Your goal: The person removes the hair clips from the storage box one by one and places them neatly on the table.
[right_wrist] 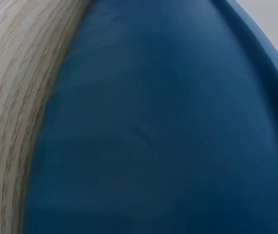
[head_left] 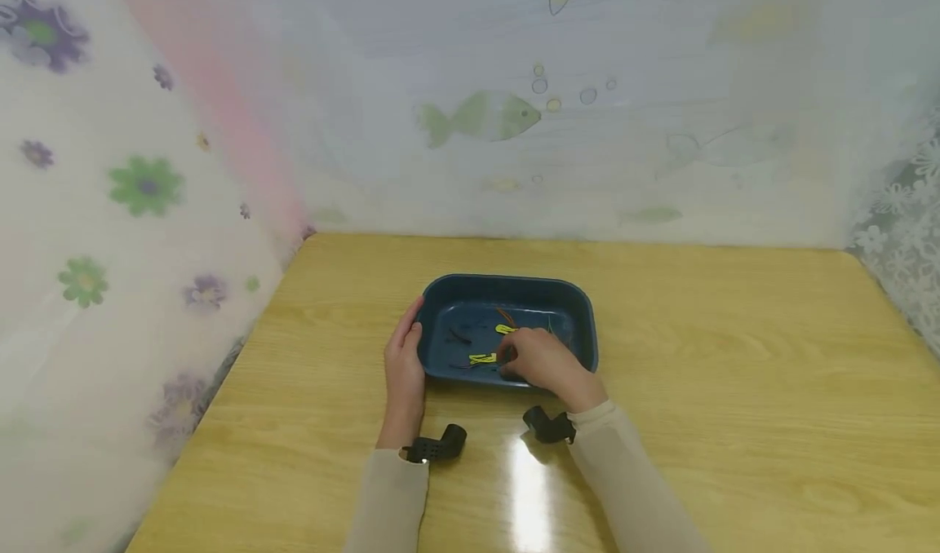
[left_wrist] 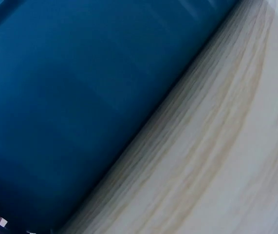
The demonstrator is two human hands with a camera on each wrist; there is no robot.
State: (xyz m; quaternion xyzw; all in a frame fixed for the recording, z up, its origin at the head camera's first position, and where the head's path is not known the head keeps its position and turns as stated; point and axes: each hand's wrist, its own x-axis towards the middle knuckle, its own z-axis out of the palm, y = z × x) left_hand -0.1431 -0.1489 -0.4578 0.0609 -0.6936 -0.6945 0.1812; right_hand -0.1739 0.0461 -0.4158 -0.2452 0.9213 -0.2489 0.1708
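A dark blue rectangular basin (head_left: pixel 507 286) sits on the table, with small thin pieces on its floor. My left hand (head_left: pixel 404 369) lies along the basin's left wall, fingers extended up to the rim and thumb beside it. My right hand (head_left: pixel 547 361) reaches over the near right rim, its fingers bent down inside. Their tips are right at the end of a thin yellow looped piece (head_left: pixel 481 359); I cannot tell whether they pinch it. Just beyond the fingers lies another yellow looped piece (head_left: pixel 505 329). The right fingertips are partly hidden by the hand.
Thin brown strips (head_left: pixel 507 316) and dark strips (head_left: pixel 458 337) lie inside the basin. Black wrist cameras (head_left: pixel 441 445) are strapped to both wrists. The wood-grain table (head_left: pixel 734 373) meets a fish-patterned curtain (head_left: pixel 624 170) behind and a flowered one (head_left: pixel 139 292) at left.
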